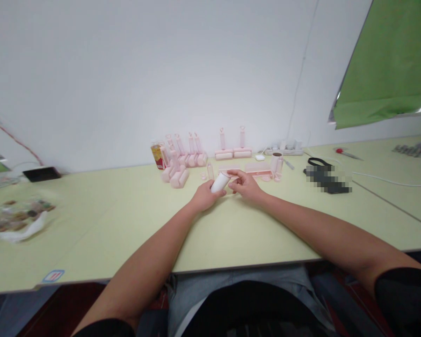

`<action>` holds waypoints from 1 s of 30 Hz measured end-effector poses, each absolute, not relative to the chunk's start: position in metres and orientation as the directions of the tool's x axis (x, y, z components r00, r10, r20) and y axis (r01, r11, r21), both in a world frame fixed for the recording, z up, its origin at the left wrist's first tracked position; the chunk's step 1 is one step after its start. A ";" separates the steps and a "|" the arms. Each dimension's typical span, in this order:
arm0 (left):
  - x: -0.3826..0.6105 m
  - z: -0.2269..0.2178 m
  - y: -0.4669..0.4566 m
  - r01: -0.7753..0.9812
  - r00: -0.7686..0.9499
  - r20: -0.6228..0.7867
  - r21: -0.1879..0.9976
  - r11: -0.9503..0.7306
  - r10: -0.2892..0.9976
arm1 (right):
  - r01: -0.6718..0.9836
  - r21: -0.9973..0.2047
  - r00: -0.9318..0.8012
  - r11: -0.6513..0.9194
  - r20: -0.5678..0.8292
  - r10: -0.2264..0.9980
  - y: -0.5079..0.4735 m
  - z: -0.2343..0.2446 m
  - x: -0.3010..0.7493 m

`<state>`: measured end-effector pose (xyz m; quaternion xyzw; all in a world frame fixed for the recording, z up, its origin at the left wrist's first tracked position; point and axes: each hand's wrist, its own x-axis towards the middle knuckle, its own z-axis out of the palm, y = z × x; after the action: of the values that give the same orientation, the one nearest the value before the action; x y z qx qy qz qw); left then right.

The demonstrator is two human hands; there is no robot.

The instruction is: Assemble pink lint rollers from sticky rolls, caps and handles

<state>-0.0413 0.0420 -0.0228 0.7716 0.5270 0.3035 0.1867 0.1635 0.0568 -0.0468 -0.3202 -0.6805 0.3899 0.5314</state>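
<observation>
My left hand (206, 194) is wrapped round a white roll (220, 182), a smooth cylinder tilted up to the right. At the roll's upper end is my right hand (246, 185), its fingers curved and apart, the index fingertip at the rim. Whether that fingertip presses on the roll is hard to make out. Just beyond my hands lie a long pink open part (261, 173) and a small clear pink handle piece (210, 171). To their right stands a roll with a dark hollow core (276, 161), beside another upright pink handle (279, 169).
Several pink rollers with upright handles (178, 175) stand at the back left, by a red and yellow box (157, 155). Two more pink rollers (242, 152) are against the wall. Rightward are a power strip (284, 151), a black strapped item (319, 163) and a red-handled tool (349, 153).
</observation>
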 end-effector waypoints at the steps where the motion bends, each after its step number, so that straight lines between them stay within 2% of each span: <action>1: -0.041 -0.023 0.042 0.701 0.254 0.272 0.609 -0.371 0.928 | 0.040 -0.861 -0.222 0.507 0.487 0.845 0.056 -0.047 0.164; 13: -0.040 -0.020 0.039 0.713 0.229 0.276 0.606 -0.354 0.934 | 0.173 -0.710 -0.312 0.683 0.618 0.721 0.046 -0.047 0.161; 30: -0.039 -0.018 0.037 0.714 0.234 0.289 0.597 -0.365 0.928 | 0.187 -0.663 -0.352 0.725 0.644 0.680 0.048 -0.047 0.163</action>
<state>-0.0390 0.0372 -0.0183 0.7661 0.5359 0.3096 0.1733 0.1628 0.0480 -0.0467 -0.2763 -0.7840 0.2474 0.4979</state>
